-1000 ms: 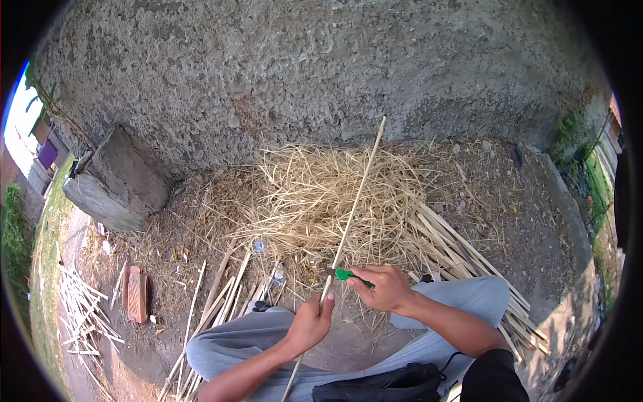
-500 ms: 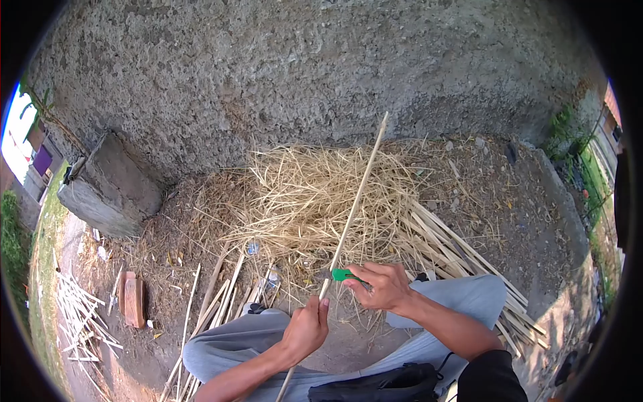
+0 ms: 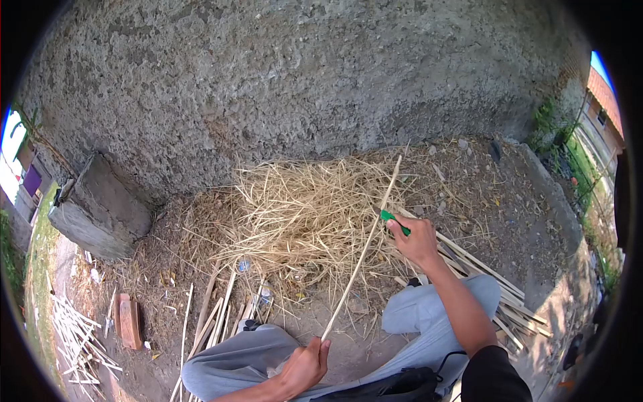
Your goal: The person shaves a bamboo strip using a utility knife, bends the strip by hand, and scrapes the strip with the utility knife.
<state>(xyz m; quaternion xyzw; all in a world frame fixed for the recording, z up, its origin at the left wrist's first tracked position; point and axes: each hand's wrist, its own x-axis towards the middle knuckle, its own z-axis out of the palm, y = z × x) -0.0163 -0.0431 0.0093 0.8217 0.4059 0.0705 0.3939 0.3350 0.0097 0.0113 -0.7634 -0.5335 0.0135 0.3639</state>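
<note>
My left hand (image 3: pixel 305 366) is closed around the near part of a long pale bamboo strip (image 3: pixel 355 273). The strip slants up and away to the right, over a heap of thin shavings (image 3: pixel 301 218). In my right hand (image 3: pixel 416 240) is a green-handled utility knife (image 3: pixel 394 221), gripped by its handle. The knife's front end lies against the strip, towards its far tip. Its blade is too small to make out clearly.
Bamboo strips (image 3: pixel 479 269) lie to the right of the heap, others (image 3: pixel 218 315) beside my left leg. A pile of short sticks (image 3: pixel 79 335) and a reddish brick (image 3: pixel 128 323) lie at left. A rough wall (image 3: pixel 301 87) and a concrete block (image 3: pixel 100 214) stand beyond.
My right hand has moved the knife away from me along the strip, from close to my left hand towards the far tip. My left hand and the strip have shifted nearer my lap.
</note>
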